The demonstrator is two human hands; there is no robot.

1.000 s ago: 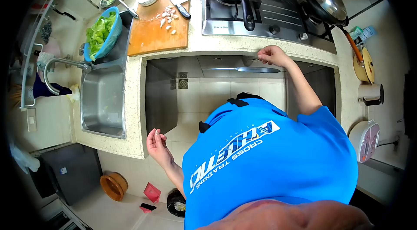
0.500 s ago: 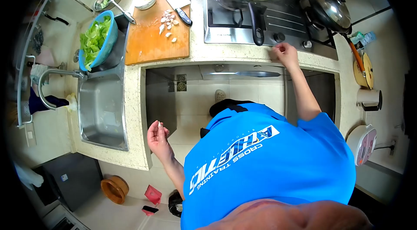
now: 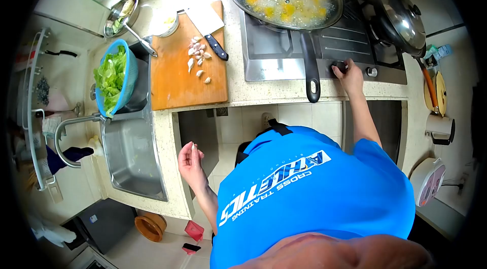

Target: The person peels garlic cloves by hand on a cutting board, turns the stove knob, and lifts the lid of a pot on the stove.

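Observation:
My right hand (image 3: 351,77) is at the front of the gas stove (image 3: 274,69), its fingers closed round the left black stove knob (image 3: 339,68). To the left, my left hand (image 3: 191,163) is raised in front of the counter edge, thumb and fingers pinching a small white garlic clove (image 3: 194,145). On the left burner stands a pan (image 3: 310,61) under a glass lid (image 3: 290,0), with yellow pieces in bubbling liquid. Several garlic cloves (image 3: 190,64) lie on the wooden cutting board (image 3: 177,86) beside a cleaver (image 3: 216,47).
A blue basket (image 3: 131,73) of green leaves stands by the sink (image 3: 133,155). Behind it are a metal bowl (image 3: 133,17) with a spoon and a white bowl (image 3: 173,28). A lidded wok (image 3: 401,20) is on the right burner.
My right hand has moved from in front of the counter up to the stove knob and closed on it. My left hand keeps its pinch. The view has shifted, showing more of the pan.

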